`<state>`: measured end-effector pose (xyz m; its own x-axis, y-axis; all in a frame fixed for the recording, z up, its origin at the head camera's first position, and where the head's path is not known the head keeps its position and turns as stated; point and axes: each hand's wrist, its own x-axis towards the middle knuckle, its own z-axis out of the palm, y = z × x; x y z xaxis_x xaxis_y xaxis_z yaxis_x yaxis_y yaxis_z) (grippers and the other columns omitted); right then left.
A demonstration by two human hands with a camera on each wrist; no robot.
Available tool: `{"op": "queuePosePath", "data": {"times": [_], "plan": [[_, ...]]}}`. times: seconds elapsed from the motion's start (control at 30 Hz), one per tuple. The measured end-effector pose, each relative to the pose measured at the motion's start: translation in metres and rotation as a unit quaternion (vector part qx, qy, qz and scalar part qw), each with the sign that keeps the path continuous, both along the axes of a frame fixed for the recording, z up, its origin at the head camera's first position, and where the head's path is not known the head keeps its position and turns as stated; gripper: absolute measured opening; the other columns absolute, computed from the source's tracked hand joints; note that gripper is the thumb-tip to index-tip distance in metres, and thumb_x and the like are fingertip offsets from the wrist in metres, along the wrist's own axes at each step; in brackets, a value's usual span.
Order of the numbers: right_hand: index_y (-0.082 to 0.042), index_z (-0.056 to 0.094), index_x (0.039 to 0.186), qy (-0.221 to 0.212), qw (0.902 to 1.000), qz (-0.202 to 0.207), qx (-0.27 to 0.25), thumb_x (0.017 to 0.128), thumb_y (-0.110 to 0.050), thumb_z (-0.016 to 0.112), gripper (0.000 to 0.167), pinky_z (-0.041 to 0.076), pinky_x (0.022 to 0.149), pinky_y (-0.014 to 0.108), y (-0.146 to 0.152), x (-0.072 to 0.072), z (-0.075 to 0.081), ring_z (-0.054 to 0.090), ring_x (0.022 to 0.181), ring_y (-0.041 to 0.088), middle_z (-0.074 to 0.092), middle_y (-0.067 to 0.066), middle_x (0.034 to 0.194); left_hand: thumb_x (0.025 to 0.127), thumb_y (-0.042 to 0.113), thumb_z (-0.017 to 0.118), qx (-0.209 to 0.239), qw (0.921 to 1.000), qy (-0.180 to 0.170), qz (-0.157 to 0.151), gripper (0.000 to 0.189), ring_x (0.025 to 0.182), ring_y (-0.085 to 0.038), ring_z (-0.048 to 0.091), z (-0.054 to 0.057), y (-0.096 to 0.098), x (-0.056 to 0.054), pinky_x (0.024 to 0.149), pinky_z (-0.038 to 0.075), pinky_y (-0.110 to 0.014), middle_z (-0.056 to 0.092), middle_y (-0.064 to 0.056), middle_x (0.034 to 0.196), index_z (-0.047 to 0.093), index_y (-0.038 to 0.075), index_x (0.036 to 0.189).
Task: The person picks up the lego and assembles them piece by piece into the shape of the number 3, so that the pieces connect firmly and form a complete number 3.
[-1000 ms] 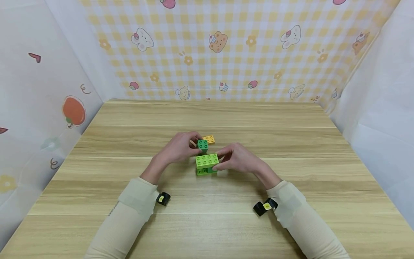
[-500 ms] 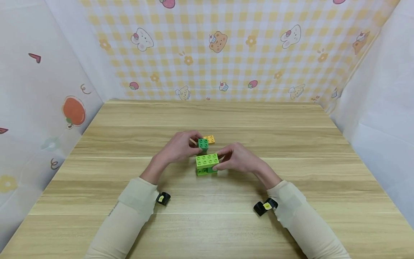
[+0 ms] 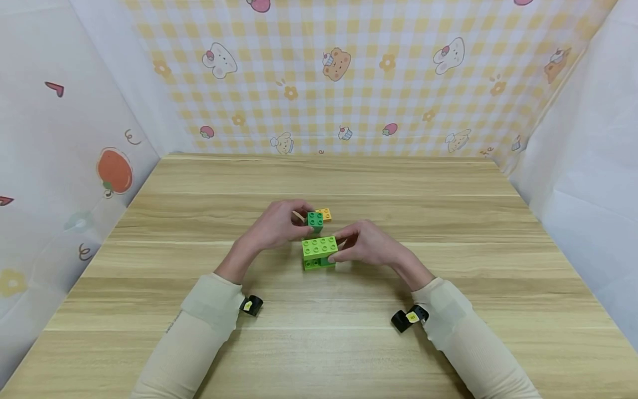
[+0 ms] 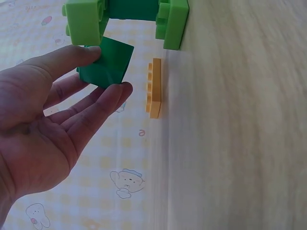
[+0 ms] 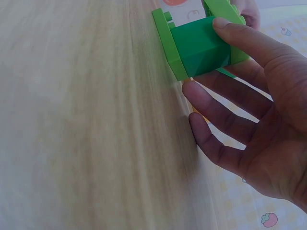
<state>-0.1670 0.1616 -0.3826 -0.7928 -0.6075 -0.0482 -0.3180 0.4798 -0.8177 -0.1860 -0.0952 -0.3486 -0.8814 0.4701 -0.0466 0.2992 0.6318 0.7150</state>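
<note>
In the head view my left hand (image 3: pixel 279 226) pinches a dark green square brick (image 3: pixel 315 221) between thumb and fingers, its studs facing up. The left wrist view has this brick (image 4: pixel 109 63) held off the table and tilted. Just nearer to me stands a stack: a long lime-green brick (image 3: pixel 320 247) on top, another lime-green brick (image 3: pixel 310 265) as base, and a dark green brick (image 5: pixel 201 45) between them at the right end. A gap is left at the stack's other end. My right hand (image 3: pixel 368 244) grips that right end, thumb on the dark green brick.
Behind the held brick lies a flat orange-yellow brick (image 3: pixel 326 214) on the wooden table (image 3: pixel 319 343). It is partly covered in the head view. A patterned cloth (image 3: pixel 389 100) hangs behind the table's far edge, with white cloth at both sides.
My left hand has shifted slightly right and away from me with the dark green brick, covering more of the orange-yellow one. The right hand and the stack look unmoved.
</note>
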Motion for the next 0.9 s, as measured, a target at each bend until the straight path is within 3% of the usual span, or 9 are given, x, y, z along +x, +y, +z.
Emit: {"op": "queuePosePath", "data": {"times": [0.37, 0.9], "plan": [[-0.012, 0.082, 0.116, 0.005, 1.0000, 0.000, 0.004, 0.086, -0.022, 0.089, 0.032, 0.057, 0.073, 0.027, 0.000, 0.001, 0.001, 0.074, 0.086, 0.013, 0.081, -0.002, 0.100, 0.095, 0.017, 0.080, 0.020, 0.9998, -0.002, -0.006, 0.039, 0.104, -0.025, 0.074, 0.009, 0.002, 0.002, 0.084, 0.061, -0.037, 0.074, -0.010, 0.118, 0.069, 0.008, 0.132], [-0.014, 0.082, 0.116, 0.013, 0.9998, -0.010, 0.007, 0.086, -0.024, 0.090, 0.033, 0.057, 0.073, 0.026, -0.002, 0.000, 0.000, 0.075, 0.087, 0.012, 0.081, -0.003, 0.101, 0.095, 0.017, 0.080, 0.047, 0.9988, -0.009, -0.007, 0.042, 0.107, -0.026, 0.073, 0.013, 0.002, 0.005, 0.086, 0.061, -0.037, 0.073, -0.010, 0.122, 0.068, 0.007, 0.133]]}}
